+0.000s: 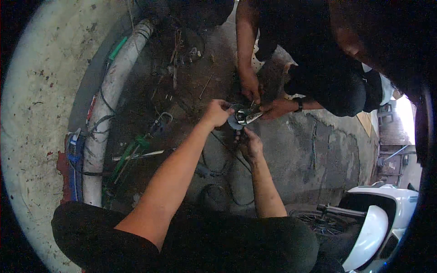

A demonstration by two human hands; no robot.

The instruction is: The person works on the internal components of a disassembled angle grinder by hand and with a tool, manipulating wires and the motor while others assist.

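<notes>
Disc (233, 123): grey and round, held up over the floor (337, 150) near the middle of the view, with hands on several sides.
Hub (240, 116): dark, ringed, at the disc's centre; partly covered by the tool.
Tool (253, 118): silver, narrow, laid from the hub out toward the right; apparently touching the hub, though too small to be sure.
Left hand (217, 113): clamped on the disc's left rim, thumb toward the upper face.
Right hand (253, 144): just below the disc's near edge, fingers bent; perhaps around a dark part underneath, but cannot tell how firmly, or on what.
Co-worker's far hand (250, 86): reaching down to the tool's far side, fingers pinched together; exact hold unclear.
Co-worker's near hand (277, 109): at the tool's outer end, dark band (300, 105) at the wrist.
Progress: judged by the present layout, about midway; steadying of the disc and bringing of the tool to the hub seemingly done, hub still seated in the disc, work on the hub itself apparently left.
Cable (243, 202): dark, looped on the floor below the right hand.
Green tool (125, 161): long, lying left of the forearms.
Pipe (114, 82): pale, thick, along the left wall.
Bike (371, 232): white, parked at lower right, well apart from the disc.
</notes>
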